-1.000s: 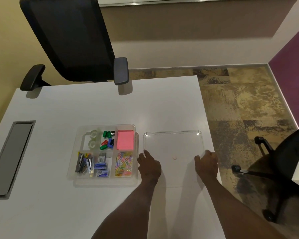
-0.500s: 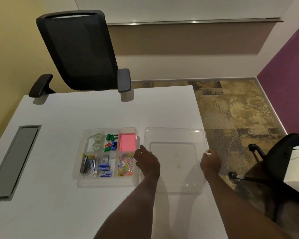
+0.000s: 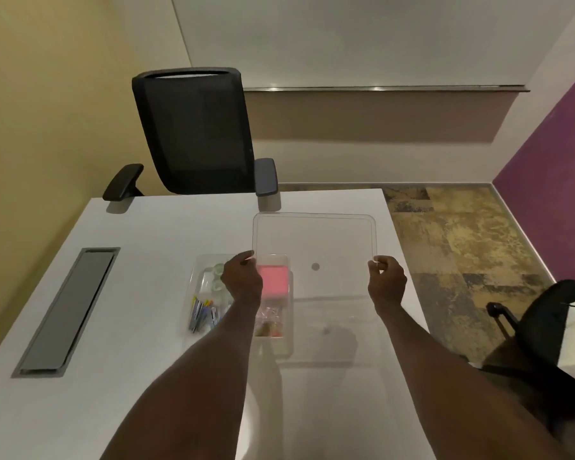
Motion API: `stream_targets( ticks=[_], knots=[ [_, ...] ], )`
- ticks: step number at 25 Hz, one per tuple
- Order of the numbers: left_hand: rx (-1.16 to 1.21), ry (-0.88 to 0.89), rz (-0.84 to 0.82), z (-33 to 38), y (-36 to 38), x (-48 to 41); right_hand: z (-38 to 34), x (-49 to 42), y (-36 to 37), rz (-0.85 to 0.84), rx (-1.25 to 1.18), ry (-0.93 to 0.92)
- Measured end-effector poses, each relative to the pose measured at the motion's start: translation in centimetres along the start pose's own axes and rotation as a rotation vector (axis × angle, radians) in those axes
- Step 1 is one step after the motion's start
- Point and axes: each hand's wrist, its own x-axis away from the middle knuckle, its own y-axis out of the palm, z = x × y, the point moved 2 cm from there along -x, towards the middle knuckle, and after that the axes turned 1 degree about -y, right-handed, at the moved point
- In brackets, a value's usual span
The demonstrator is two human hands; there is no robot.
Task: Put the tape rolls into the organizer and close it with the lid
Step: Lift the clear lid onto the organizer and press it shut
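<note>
Both hands hold the clear lid (image 3: 314, 240) in the air, the left hand (image 3: 243, 277) and the right hand (image 3: 386, 278) each with a closed grip on one side edge, probably to keep it level. The tape rolls (image 3: 217, 277) lie in the organizer (image 3: 200, 277) on the table (image 3: 166, 227), partly under the lid.

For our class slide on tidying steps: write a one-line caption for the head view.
Both hands, left hand and right hand, hold the clear lid above the table, partly over the organizer.
</note>
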Motion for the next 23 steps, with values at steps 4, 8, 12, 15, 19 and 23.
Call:
stream_targets(
  ticks=[4,8,12,15,19,23],
  knots=[
    [0.034,0.089,0.022,0.1,-5.5,-2.4,-4.2,2.5,1.8,-0.036,-0.072,-0.117],
    [0.089,0.076,0.025,-0.6,-10.4,-5.2,-7.5,4.9,3.9,-0.154,-0.175,-0.088],
    [0.198,0.028,-0.017,-1.5,-14.5,-7.7,-9.5,6.5,6.0,-0.273,-0.279,-0.063],
    [0.276,0.01,-0.119,-2.3,-17.1,-9.2,-10.5,7.5,7.2,-0.338,-0.34,-0.002],
    [0.323,-0.012,-0.23,-3.1,-19.2,-10.7,-11.2,8.1,8.4,-0.381,-0.494,0.193],
    [0.479,-0.168,-0.301,-3.9,-20.6,-12.0,-11.3,8.6,8.8,-0.42,-0.514,0.204]
  ],
)
